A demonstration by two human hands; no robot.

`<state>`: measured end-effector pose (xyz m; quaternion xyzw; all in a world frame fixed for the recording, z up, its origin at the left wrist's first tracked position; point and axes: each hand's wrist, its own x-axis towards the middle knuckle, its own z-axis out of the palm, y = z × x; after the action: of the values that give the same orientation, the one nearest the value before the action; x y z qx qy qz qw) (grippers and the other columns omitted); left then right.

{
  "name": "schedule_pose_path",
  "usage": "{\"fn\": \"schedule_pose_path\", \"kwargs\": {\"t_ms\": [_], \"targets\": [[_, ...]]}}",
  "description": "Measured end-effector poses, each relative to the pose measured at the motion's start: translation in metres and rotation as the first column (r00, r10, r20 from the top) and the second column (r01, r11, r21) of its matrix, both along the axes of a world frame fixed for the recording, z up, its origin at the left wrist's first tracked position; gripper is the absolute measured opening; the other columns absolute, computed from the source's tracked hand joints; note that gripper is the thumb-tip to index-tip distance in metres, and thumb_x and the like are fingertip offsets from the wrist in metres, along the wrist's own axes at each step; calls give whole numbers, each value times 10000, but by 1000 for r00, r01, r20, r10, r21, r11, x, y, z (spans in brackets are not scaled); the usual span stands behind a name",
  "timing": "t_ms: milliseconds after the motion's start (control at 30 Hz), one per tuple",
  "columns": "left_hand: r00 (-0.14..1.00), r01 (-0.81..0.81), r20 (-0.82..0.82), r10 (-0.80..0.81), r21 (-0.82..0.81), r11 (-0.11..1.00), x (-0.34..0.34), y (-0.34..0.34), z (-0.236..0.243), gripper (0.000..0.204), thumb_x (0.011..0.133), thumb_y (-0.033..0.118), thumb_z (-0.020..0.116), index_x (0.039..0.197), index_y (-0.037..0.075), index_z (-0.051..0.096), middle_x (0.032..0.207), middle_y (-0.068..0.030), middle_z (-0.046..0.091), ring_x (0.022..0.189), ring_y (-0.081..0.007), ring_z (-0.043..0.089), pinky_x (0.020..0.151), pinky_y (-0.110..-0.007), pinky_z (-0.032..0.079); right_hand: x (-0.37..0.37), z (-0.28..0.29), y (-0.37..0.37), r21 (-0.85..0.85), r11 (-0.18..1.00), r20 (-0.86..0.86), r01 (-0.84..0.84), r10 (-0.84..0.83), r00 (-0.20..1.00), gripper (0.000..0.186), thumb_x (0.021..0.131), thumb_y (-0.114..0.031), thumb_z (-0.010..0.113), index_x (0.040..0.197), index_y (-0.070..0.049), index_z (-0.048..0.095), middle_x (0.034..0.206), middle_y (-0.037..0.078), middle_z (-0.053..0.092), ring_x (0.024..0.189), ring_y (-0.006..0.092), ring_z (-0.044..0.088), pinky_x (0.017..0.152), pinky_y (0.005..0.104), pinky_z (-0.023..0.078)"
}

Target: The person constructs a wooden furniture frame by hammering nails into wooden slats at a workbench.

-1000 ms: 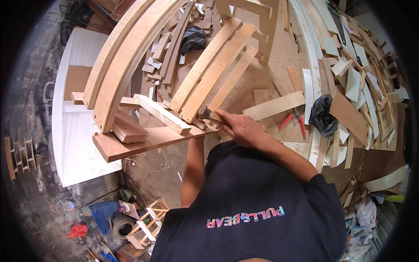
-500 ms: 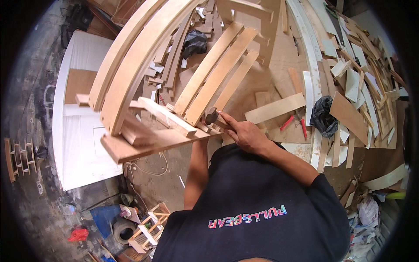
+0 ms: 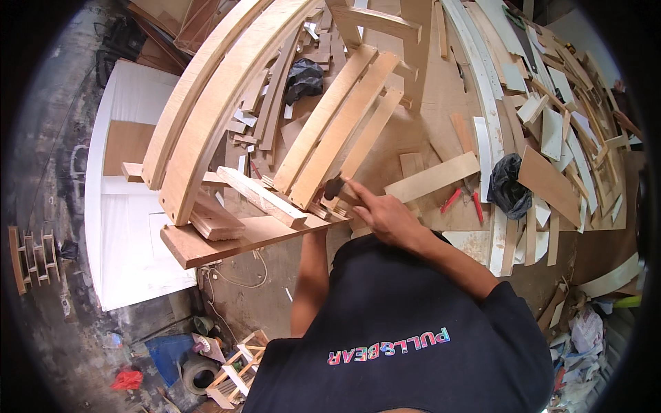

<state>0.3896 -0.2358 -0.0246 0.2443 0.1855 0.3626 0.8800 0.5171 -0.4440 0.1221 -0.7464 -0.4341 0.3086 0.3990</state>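
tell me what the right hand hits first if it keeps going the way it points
Probably the lower ends of the slanted wooden slats: the right hand points up-left with a dark tool head almost at them, though depth is unclear.

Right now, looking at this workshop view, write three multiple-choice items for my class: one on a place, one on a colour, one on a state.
1. Where is the hammer head?
A. Beside the lower ends of the slanted slats
B. On the white panel
C. On the floor

2. What colour are the handles of the pliers on the bench?
A. Blue
B. Red
C. Green

3. What is the right hand doing?
A. Lying flat and open
B. Resting in a pocket
C. Gripping a hammer

Answers:
1. A, the dark head sits at the slats' lower ends, above the flat board.
2. B, both handles show red beside the black bag.
3. C, its fingers close around the handle.
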Motion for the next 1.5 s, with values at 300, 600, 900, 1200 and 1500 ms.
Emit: {"fn": "schedule_pose_path", "kwargs": {"t_ms": [300,600,900,1200,1500], "targets": [[1000,4,-20,-4,-17,1000,-7,-5,-2,799,960,803,341,1370,156,569,1056,-133,705,929,-292,684,826,-453,602,11,1,-6,-2,999,-103,48,-48,993,562,1073,-301,554,1589,-178,366,895,336,680,889,539,660,791,577,501],[999,4,-38,-5,-23,1000,-22,-6,-2,825,952,819,332,1384,156,566,1061,-140,709,936,-300,689,831,-460,606,16,-28,-3,70,996,-259,-50,67,964,354,1094,-367,543,1106,-14,572,754,282,641,709,488,626,659,515,478],[999,20,-28,-21,-18,1000,-25,-2,-7,852,943,836,324,1398,157,563,1067,-147,713,943,-309,693,836,-467,610,21,-82,3,-44,997,-159,-71,63,985,486,1091,-478,523,919,-27,580,657,171,611,611,322,626,602,422,500],[999,29,-28,-29,-23,999,-31,1,-6,878,934,852,316,1412,157,561,1073,-154,717,950,-318,698,841,-474,615,31,-51,7,-100,995,-283,-24,-5,959,508,1082,-467,527,949,16,611,825,318,656,815,490,665,717,545,494],[999,46,-18,-46,-8,999,-29,13,-8,905,926,868,308,1426,157,558,1078,-161,721,957,-327,703,845,-481,619,29,-47,8,67,995,-258,72,-52,965,518,1100,-484,497,895,-11,554,661,200,608,598,382,608,606,478,489]]}}
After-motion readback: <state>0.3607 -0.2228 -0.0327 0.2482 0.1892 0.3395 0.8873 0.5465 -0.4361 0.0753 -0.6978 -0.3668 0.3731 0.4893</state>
